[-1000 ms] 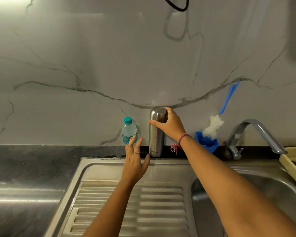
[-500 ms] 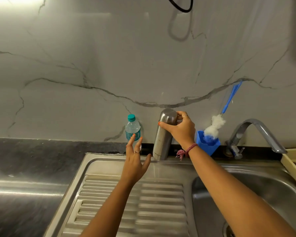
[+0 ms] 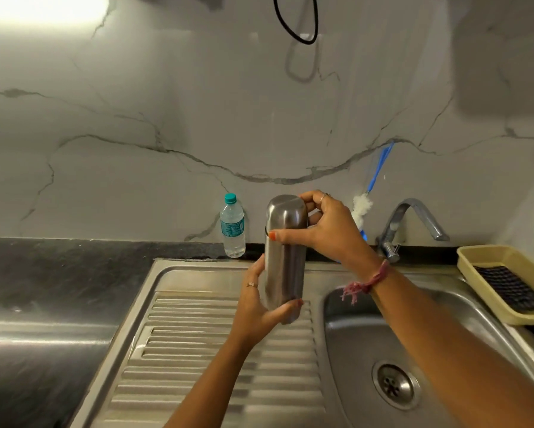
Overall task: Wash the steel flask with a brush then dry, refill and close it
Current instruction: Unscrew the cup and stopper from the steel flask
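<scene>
A tall brushed-steel cylindrical flask (image 3: 284,257) with a rounded cap is held upright above the ribbed steel draining board (image 3: 216,350), left of the sink basin (image 3: 367,341). The left hand (image 3: 259,307) wraps its lower body, apparently to brace it, while the right hand (image 3: 327,230) clamps the cap, likely to twist it off. Its surface looks dry and smooth. Against the far wall stand a clear plastic water bottle (image 3: 233,227) and a blue-handled white bottle brush (image 3: 364,205), near the curved tap (image 3: 413,223).
</scene>
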Action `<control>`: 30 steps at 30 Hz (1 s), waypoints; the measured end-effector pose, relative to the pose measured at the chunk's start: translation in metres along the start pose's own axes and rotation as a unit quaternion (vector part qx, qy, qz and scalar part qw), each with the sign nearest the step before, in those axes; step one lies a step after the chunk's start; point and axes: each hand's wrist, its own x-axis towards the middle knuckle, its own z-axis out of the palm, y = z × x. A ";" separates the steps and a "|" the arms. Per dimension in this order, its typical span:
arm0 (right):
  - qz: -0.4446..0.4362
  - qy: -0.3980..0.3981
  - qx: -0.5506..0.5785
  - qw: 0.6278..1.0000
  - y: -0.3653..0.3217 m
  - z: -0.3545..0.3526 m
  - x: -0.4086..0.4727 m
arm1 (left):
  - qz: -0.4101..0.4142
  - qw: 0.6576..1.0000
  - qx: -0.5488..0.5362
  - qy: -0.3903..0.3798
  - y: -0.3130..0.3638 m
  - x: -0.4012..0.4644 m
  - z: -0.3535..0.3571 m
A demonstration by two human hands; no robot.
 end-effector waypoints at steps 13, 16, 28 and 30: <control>0.002 -0.151 -0.125 0.980 -0.066 0.001 -0.079 | -0.052 0.993 -0.080 0.074 0.041 -0.087 -0.013; 0.011 -0.202 -0.177 0.963 -0.080 -0.002 -0.084 | -0.056 0.992 -0.077 0.077 0.038 -0.099 -0.022; -0.056 -0.100 -0.289 0.950 -0.087 0.038 -0.097 | -0.070 0.994 -0.073 0.034 0.033 -0.123 -0.042; -0.066 -0.090 -0.275 0.955 -0.088 0.038 -0.096 | -0.068 0.995 -0.069 0.031 0.032 -0.121 -0.047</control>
